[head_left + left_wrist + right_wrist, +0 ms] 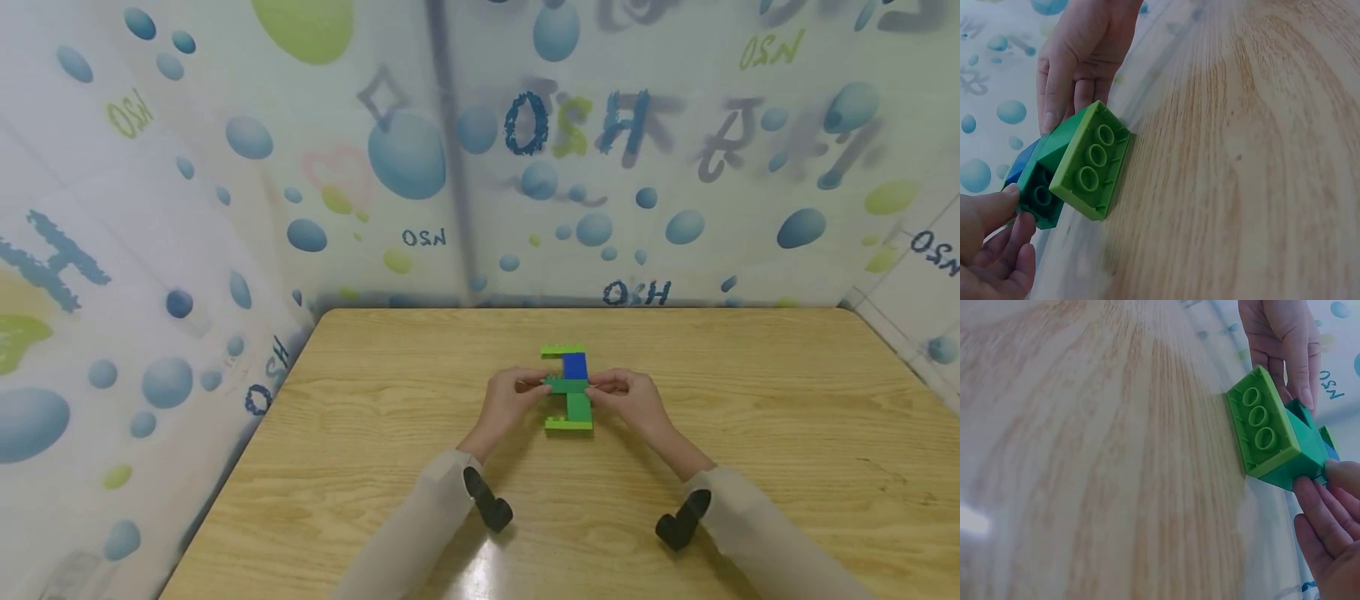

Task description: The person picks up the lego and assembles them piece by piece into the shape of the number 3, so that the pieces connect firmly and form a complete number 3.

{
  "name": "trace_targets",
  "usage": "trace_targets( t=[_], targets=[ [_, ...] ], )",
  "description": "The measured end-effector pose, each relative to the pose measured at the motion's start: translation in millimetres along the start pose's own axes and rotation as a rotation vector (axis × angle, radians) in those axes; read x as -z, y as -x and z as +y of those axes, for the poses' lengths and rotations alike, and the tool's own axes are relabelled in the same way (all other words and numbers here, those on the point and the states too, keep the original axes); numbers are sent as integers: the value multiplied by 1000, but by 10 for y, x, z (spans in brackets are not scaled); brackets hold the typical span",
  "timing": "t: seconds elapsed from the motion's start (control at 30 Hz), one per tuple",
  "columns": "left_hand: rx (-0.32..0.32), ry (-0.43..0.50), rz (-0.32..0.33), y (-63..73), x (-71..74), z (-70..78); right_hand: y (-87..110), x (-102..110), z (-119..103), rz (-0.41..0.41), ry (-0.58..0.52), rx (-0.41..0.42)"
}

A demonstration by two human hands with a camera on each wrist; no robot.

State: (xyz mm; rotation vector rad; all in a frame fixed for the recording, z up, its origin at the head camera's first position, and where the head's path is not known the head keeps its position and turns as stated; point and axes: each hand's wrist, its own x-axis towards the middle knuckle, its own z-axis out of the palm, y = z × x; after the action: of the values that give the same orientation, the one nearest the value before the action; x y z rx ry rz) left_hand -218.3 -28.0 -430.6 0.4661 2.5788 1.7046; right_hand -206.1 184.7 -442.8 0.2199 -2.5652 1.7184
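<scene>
A toy brick assembly lies on its side on the table (390,500), held between both hands. From far to near it has a lime green brick (564,350), a blue brick (575,366), a darker green brick (567,386), a green block (579,407) and another lime green brick (568,425). My left hand (512,402) pinches the left end of the darker green middle brick. At its right end, my right hand (633,403) grips the assembly with thumb and fingertips. Hollow tubes show under the near lime brick (1259,419) in both wrist views.
Behind the table hangs a pale curtain (495,250) with blue and green drops and lettering. A similar sheet (150,275) runs along the left side. Black camera mounts sit on the left wrist (487,500) and the right wrist (684,520).
</scene>
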Motion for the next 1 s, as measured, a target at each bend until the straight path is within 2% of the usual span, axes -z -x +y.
trace_targets(
  t=[0.4,0.77,1.0],
  targets=[
    [9,-40,-49,-35,1,-60,-47,-10,38,-20,52,-17],
    [72,-67,-79,-68,-26,-112,-41,8,52,-55,88,-40],
    [136,-36,-118,-86,7,-120,-54,33,45,-106,62,-47]
  ],
)
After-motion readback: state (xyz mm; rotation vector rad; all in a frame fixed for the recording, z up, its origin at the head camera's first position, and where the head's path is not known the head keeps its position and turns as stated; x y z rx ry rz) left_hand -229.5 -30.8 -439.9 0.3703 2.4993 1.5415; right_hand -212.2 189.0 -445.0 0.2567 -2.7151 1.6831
